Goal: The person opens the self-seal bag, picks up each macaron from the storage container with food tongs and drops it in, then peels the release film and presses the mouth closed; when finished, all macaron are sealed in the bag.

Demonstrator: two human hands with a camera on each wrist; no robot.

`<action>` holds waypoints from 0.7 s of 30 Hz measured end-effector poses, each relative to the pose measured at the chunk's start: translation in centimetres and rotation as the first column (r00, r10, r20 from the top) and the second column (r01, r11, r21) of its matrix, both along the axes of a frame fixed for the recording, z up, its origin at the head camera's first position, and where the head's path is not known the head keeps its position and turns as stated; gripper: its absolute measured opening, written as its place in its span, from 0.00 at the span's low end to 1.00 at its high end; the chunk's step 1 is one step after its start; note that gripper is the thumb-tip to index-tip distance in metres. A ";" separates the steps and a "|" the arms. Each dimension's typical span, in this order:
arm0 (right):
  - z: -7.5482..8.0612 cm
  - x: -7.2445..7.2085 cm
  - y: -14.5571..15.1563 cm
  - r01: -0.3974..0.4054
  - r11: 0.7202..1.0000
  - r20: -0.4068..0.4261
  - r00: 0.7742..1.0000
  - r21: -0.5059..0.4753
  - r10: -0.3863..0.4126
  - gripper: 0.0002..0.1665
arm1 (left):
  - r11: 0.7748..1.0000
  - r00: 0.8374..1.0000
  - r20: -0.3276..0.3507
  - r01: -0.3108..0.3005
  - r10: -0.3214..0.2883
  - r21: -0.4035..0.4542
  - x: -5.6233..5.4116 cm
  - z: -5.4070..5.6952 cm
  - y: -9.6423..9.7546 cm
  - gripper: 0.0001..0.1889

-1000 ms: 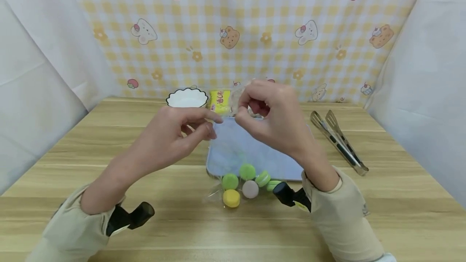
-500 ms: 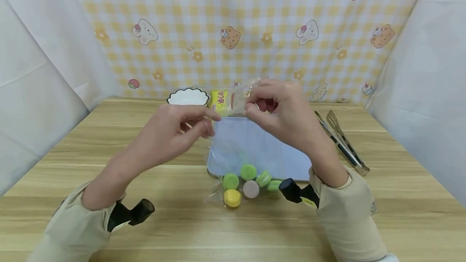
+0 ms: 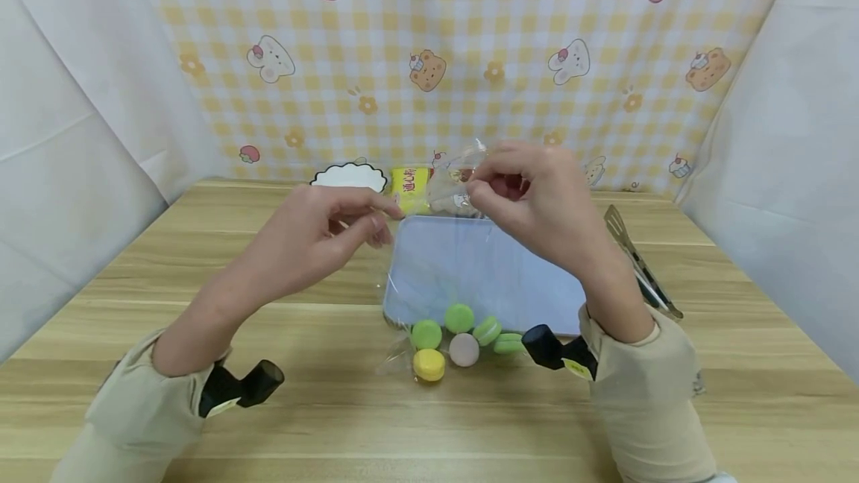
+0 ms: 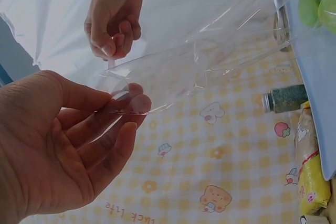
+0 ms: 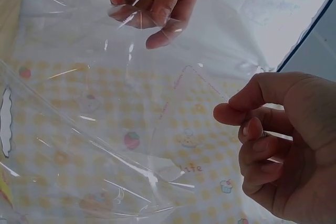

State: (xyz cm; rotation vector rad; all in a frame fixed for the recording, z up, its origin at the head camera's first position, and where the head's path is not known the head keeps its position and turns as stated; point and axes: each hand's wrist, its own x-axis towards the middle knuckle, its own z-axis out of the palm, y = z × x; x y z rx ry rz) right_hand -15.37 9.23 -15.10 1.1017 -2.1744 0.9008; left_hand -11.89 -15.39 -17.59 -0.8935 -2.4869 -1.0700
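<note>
A clear plastic bag (image 4: 173, 77) stretches between both hands, its mouth spread upward. Green, yellow and pale purple macarons (image 3: 429, 365) lie together in its lower part, by the tray's near edge. My left hand (image 3: 315, 241) pinches one side of the bag between thumb and fingertips, the other fingers loosely bent. On the opposite side, my right hand (image 3: 537, 203) pinches the bag's edge with thumb and forefinger, its remaining fingers curled in. A pink dotted line on the film runs to these fingertips in the right wrist view.
Behind the bag lies a pale blue tray (image 3: 483, 267). A scalloped white dish (image 3: 350, 176) and a yellow packet (image 3: 410, 188) stand at the back. Metal tongs (image 3: 643, 267) lie at right, partly behind the right forearm. A dark jar (image 4: 287, 99) shows in the left wrist view.
My right hand has moved to the right, away from the left hand, drawing the bag's edge with it. My left hand has shifted slightly up. The macarons keep their place.
</note>
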 end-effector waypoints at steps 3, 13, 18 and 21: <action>0.1 -0.1 0.3 0.019 1.000 -0.002 1.000 -0.006 -0.019 0.10 | 1.000 1.000 0.000 -0.001 0.001 0.008 -0.1 0.0 -0.1 0.10; 0.3 -0.3 0.5 0.075 0.997 -0.057 0.996 0.005 -0.075 0.12 | 0.999 0.999 0.007 -0.036 0.036 0.000 -0.6 0.0 -0.6 0.11; 0.3 -0.4 0.7 0.095 0.995 -0.045 0.995 0.013 -0.094 0.12 | 0.999 0.999 0.019 -0.051 0.051 0.002 -0.8 -0.1 -0.6 0.11; 0.4 -0.5 0.9 0.111 0.994 -0.029 0.993 0.018 -0.111 0.12 | 0.998 0.998 0.024 -0.062 0.062 0.000 -0.8 -0.1 -0.6 0.11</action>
